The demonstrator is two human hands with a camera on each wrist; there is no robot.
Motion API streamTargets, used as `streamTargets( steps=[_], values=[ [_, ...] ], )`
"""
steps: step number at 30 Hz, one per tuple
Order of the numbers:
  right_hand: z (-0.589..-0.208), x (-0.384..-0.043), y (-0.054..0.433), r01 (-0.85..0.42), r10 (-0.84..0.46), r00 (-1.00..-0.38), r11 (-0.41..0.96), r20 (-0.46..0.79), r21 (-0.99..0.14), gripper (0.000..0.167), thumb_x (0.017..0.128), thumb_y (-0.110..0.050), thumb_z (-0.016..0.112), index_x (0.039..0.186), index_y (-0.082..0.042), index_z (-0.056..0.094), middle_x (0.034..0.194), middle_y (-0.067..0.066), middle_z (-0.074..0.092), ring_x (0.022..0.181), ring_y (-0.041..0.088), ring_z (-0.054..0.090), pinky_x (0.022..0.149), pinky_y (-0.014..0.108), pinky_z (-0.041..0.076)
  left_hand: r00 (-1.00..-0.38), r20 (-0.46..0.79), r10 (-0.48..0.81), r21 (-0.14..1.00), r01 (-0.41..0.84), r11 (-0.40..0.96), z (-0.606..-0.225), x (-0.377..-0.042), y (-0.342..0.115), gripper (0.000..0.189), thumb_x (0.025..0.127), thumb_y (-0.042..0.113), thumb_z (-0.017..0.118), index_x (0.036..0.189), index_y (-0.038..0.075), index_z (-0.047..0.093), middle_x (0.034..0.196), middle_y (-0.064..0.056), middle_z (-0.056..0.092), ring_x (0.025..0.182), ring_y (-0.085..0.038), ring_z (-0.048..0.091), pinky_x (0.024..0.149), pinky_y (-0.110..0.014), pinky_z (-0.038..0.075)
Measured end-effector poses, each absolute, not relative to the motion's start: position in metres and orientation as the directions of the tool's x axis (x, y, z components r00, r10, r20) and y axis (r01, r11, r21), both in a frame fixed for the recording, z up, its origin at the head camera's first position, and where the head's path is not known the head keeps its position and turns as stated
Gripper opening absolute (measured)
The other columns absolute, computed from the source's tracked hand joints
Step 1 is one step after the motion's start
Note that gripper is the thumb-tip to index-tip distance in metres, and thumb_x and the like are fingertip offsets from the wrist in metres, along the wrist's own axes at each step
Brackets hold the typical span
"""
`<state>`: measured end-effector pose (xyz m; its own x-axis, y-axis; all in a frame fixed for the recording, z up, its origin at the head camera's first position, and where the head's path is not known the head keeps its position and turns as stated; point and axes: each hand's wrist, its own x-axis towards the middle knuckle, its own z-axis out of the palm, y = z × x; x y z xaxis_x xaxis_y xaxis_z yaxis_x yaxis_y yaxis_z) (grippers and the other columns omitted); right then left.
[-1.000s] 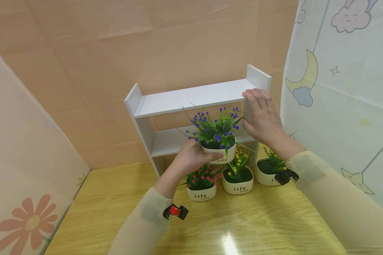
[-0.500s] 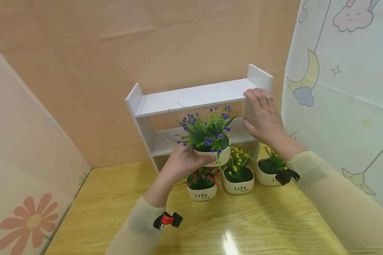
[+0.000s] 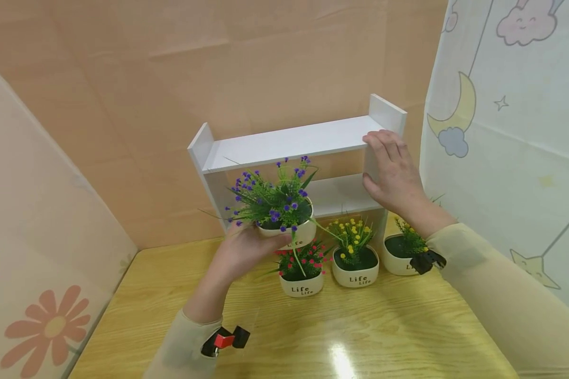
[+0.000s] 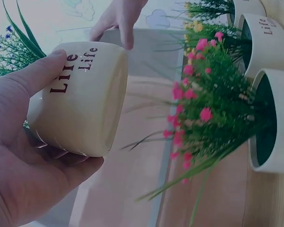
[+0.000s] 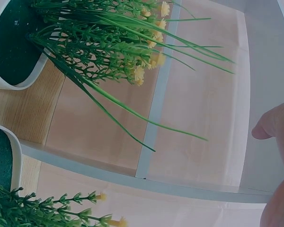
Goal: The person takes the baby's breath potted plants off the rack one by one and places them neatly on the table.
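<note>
My left hand (image 3: 246, 250) holds a cream pot of purple flowers (image 3: 284, 226), thumb across its front, fingers beneath. The pot is raised in front of the white shelf (image 3: 289, 141), left of its middle. In the left wrist view, the same pot (image 4: 85, 109) shows its "Life" lettering. My right hand (image 3: 392, 168) rests on the right end of the shelf's top board, fingers over the edge and thumb lower down. On the table stand a pot of red-pink flowers (image 3: 301, 287) and two pots of yellow flowers, one in the middle (image 3: 355, 276) and one at right (image 3: 398, 258).
The wooden table (image 3: 170, 305) carries the shelf at its back. An orange-tan cloth backdrop (image 3: 170, 79) hangs behind. White printed cloths stand at the left (image 3: 42, 210) and right (image 3: 502, 158). The right forearm partly hides the far right pot.
My left hand has moved left with the purple-flower pot, from the shelf's right-middle to left of its middle. The right hand stays on the shelf.
</note>
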<state>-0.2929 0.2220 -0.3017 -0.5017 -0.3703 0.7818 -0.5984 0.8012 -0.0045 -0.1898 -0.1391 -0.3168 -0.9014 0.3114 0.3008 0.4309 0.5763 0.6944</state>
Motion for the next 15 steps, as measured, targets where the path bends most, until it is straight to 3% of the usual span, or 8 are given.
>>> streamTargets(
  steps=[3, 6, 10, 13, 15],
  values=[
    [-0.301, -0.293, 0.223, -0.597, -0.372, -0.506, 0.802, 0.778, -0.005, 0.080, 0.088, -0.001, 0.077, 0.158, 0.002, 0.039, 0.160, 0.025, 0.040, 0.152, 0.047, 0.030, 0.131, 0.053, 0.023, -0.898, 0.340, 0.280, 0.734, 0.439, 0.519, -0.316, -0.188, -0.148, 0.082, 0.093, 0.033, 0.089, 0.162, 0.037, 0.045, 0.150, 0.011, 0.059, 0.130, -0.013, 0.059, 0.115, -0.049, 0.049],
    [-0.301, -0.291, 0.224, -0.597, -0.371, -0.507, 0.802, 0.778, -0.007, 0.080, 0.088, -0.001, 0.077, 0.158, 0.003, 0.039, 0.159, 0.026, 0.040, 0.151, 0.047, 0.030, 0.131, 0.053, 0.023, -0.913, 0.314, 0.260, 0.788, 0.404, 0.464, -0.315, -0.185, -0.157, 0.085, 0.093, 0.027, 0.089, 0.163, 0.037, 0.042, 0.148, 0.003, 0.058, 0.110, -0.021, 0.065, 0.103, -0.051, 0.055],
    [-0.301, -0.290, 0.227, -0.592, -0.361, -0.508, 0.806, 0.782, -0.013, 0.080, 0.087, -0.001, 0.077, 0.157, 0.002, 0.039, 0.159, 0.026, 0.040, 0.151, 0.047, 0.031, 0.131, 0.053, 0.024, -0.947, 0.229, 0.226, 0.817, 0.313, 0.484, -0.315, -0.178, -0.173, 0.084, 0.097, 0.034, 0.085, 0.166, 0.040, 0.037, 0.155, -0.001, 0.056, 0.123, -0.031, 0.066, 0.108, -0.061, 0.054],
    [-0.301, -0.291, 0.228, -0.589, -0.360, -0.506, 0.808, 0.784, -0.010, 0.080, 0.087, -0.001, 0.077, 0.158, 0.002, 0.039, 0.159, 0.025, 0.040, 0.151, 0.047, 0.030, 0.130, 0.054, 0.025, -0.950, 0.237, 0.204, 0.808, 0.309, 0.501, -0.316, -0.175, -0.185, 0.090, 0.097, 0.034, 0.085, 0.171, 0.036, 0.033, 0.172, -0.002, 0.041, 0.160, -0.034, 0.037, 0.125, -0.065, 0.037],
    [-0.301, -0.292, 0.229, -0.591, -0.363, -0.504, 0.807, 0.784, -0.006, 0.080, 0.088, -0.001, 0.077, 0.158, 0.002, 0.039, 0.160, 0.025, 0.040, 0.151, 0.047, 0.030, 0.130, 0.054, 0.024, -0.951, 0.234, 0.200, 0.801, 0.305, 0.515, -0.317, -0.172, -0.193, 0.094, 0.098, 0.036, 0.084, 0.173, 0.035, 0.027, 0.176, -0.004, 0.035, 0.162, -0.037, 0.031, 0.126, -0.067, 0.035]
  ],
)
